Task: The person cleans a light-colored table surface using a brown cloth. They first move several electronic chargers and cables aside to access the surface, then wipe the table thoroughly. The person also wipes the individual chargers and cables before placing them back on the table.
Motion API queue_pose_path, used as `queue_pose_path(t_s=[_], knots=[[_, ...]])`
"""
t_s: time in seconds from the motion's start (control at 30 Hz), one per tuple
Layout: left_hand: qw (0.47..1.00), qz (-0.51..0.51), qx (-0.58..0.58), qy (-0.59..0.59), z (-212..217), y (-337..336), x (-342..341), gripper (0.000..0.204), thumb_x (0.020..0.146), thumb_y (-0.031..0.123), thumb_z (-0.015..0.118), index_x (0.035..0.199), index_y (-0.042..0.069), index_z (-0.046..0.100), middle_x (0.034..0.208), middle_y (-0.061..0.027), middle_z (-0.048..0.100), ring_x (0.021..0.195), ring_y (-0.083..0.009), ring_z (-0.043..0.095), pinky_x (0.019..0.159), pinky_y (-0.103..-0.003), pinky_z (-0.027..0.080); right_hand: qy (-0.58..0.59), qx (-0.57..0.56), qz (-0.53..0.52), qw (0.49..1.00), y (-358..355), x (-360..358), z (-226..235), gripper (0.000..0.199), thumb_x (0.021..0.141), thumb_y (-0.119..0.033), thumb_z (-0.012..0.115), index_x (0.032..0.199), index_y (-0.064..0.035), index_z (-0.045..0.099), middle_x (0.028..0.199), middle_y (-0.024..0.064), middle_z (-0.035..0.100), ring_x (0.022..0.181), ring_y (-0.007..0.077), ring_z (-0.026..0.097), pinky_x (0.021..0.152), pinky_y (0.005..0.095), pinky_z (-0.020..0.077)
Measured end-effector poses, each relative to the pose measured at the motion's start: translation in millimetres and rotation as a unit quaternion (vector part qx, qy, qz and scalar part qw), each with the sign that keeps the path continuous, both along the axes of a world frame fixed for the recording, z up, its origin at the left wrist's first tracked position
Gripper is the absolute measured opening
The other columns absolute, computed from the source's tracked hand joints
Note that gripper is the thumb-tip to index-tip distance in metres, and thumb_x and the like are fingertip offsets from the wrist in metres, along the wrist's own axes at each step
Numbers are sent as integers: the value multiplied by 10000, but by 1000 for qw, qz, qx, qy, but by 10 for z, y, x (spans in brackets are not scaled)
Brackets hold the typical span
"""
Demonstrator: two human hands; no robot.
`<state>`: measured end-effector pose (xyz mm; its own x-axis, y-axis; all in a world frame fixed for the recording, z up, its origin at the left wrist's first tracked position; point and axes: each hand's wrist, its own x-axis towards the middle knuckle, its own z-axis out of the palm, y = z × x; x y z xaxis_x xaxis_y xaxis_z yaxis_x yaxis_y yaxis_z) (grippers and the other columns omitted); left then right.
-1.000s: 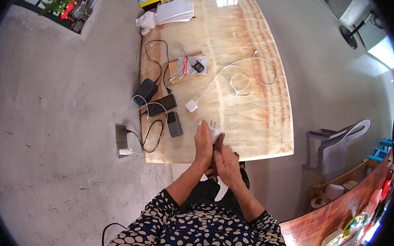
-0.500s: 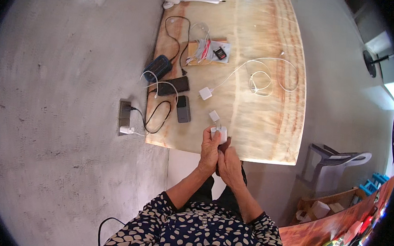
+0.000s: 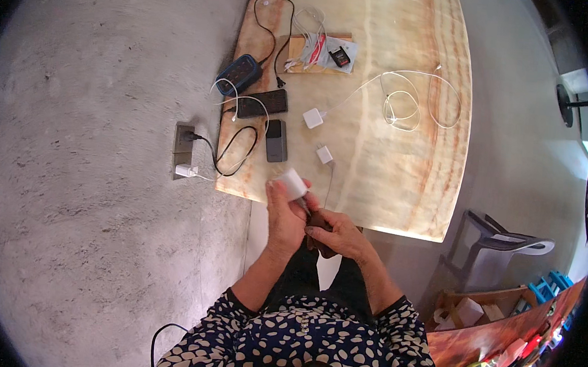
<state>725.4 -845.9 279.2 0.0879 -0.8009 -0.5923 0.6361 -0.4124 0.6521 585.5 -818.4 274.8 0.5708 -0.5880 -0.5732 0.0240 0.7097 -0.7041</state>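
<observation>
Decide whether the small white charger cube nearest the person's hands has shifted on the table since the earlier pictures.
No. The small white charger cube still lies just right of the dark phone; only the camera view shifted.

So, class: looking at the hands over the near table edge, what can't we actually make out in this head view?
- Dark object under the right hand: mostly covered by the fingers, so its kind is unclear.
- White block in the left hand: its underside and any cable are hidden by the thumb.
- Small black item on the far papers: too small to identify.
- Shelf things at the lower right: bent and cut off by the fisheye rim.
</observation>
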Motion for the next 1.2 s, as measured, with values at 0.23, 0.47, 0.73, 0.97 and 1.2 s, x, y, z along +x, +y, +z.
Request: queue_pose_path(t_s=[0.23, 0.47, 0.73, 0.97, 1.2], knots=[[995, 27, 41, 89, 289, -303, 534, 409, 956, 511, 435, 1065, 135, 551, 798, -26, 574, 491, -51, 322, 401, -199, 216, 392, -469, -33, 791, 335, -54, -230, 187, 785, -166, 672, 918, -89, 564, 769, 60, 529, 759, 267, 583, 687, 415, 415], [999, -12, -30, 14, 807, -444, 1322, 456, 971, 469, 442, 1204, 84, 515, 813, 5, 505, 506, -40, 284, 380, -199, 201, 445, -528, -121, 713, 386, -500, -408, 186, 713, -61, 682, 848, -112, 565, 744, 40, 518, 679, 235, 569, 690, 385, 386], [988, -37, -147, -34, 1335, -562, 2108, 428, 996, 406, 432, 1198, 40, 524, 824, -42, 526, 509, -49, 274, 373, -193, 171, 484, -529, -141, 683, 422, -898, -564, 129, 799, -141, 645, 796, -133, 516, 829, 2, 588, 661, 210, 569, 657, 346, 403], [991, 1, -114, -74, 1365, -510, 2272, 419, 981, 434, 451, 1184, 79, 543, 835, -17, 535, 516, -45, 288, 398, -188, 185, 500, -535, -84, 675, 498, -863, -608, 146, 848, -186, 627, 981, -150, 578, 835, 35, 625, 726, 214, 629, 585, 374, 461], [990, 53, -110, -64, 1249, -523, 2302, 412, 967, 451, 464, 1108, 76, 562, 815, -54, 575, 510, -57, 337, 400, -197, 201, 437, -324, -170, 822, 1014, -1202, -1350, 225, 883, -180, 561, 1093, -104, 587, 925, 144, 614, 802, 318, 630, 663, 384, 492]])
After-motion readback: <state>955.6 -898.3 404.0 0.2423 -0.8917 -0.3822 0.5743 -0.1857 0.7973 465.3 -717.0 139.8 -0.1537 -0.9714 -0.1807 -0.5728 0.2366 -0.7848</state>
